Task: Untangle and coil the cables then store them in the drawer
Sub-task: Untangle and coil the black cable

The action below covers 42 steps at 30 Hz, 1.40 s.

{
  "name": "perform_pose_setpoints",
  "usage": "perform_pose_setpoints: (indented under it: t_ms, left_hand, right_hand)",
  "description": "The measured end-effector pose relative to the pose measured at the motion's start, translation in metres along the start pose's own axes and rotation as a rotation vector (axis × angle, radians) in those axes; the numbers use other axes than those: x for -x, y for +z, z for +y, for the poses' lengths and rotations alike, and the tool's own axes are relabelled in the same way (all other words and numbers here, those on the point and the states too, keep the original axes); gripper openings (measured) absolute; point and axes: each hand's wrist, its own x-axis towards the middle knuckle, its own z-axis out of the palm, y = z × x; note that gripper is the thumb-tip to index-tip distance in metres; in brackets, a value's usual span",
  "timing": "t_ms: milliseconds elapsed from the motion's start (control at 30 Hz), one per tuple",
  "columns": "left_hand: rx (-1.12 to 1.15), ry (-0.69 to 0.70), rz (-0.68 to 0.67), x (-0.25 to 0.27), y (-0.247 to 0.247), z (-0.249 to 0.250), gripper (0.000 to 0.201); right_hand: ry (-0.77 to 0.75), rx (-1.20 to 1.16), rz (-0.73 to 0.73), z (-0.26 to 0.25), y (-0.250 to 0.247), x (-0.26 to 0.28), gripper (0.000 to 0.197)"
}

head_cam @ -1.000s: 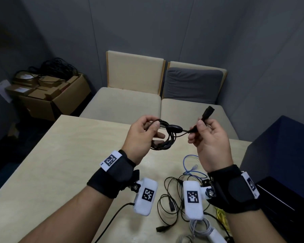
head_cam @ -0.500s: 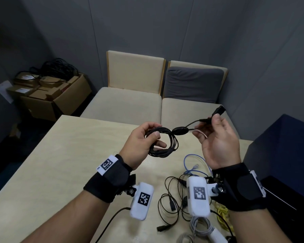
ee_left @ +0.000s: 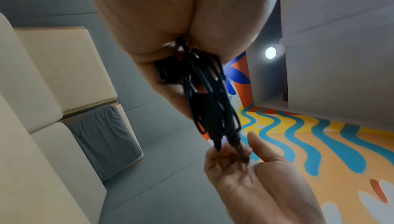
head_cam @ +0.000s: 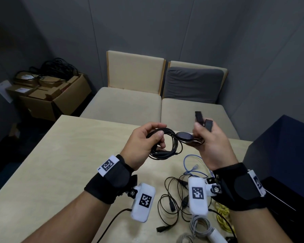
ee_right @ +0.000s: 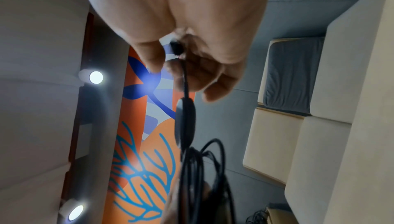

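My left hand grips a coil of thin black cable above the table, fingers curled round the loops; the coil hangs from it in the left wrist view. An oval black inline module on the cable sits between the hands. My right hand pinches the cable's free end, and two black connectors stick up above its fingers. The cable and module run from its fingers in the right wrist view. The drawer is not in view.
On the pale wooden table lie a tangled black cable, a blue cable, a yellow cable and a grey-white cable. Two beige seats stand behind. A dark cabinet is at right, cardboard boxes at left.
My right hand has come back toward the left hand and turned the free end upward, so the connectors now point up. The slack between module and coil has shortened. The left hand barely moved.
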Motion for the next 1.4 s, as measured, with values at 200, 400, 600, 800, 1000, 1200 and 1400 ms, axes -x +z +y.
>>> perform_pose_setpoints:
  t_ms: [200, 400, 600, 800, 1000, 1200, 1400]
  left_hand:
    - [-0.018, 0.035, -0.015, -0.001, 0.004, 0.007, 0.019]
    - [-0.063, 0.036, 0.074, -0.004, 0.003, 0.002, 0.019]
    - [-0.022, 0.057, 0.103, -0.006, 0.008, 0.005, 0.018]
    - [0.002, 0.086, 0.132, -0.007, 0.007, 0.008, 0.019]
    - [-0.009, 0.136, 0.2, -0.011, 0.008, 0.01, 0.017]
    - [-0.007, 0.132, 0.236, -0.011, 0.007, 0.008, 0.017]
    - [0.007, 0.111, 0.221, -0.008, 0.011, 0.002, 0.017]
  right_hand:
    - [0.116, 0.648, 0.003, 0.028, -0.004, -0.003, 0.035]
    - [0.013, 0.395, -0.254, 0.026, -0.007, 0.011, 0.06]
    - [-0.116, 0.418, -0.33, 0.036, -0.005, 0.012, 0.028]
    - [-0.256, 0.866, -0.295, 0.035, -0.008, 0.0, 0.032]
    - [-0.197, 0.633, -0.263, 0.024, 0.002, 0.013, 0.042]
    - [-0.202, 0.917, -0.271, 0.026, 0.002, 0.01, 0.008]
    - [-0.021, 0.484, 0.001, 0.031, 0.011, 0.003, 0.019]
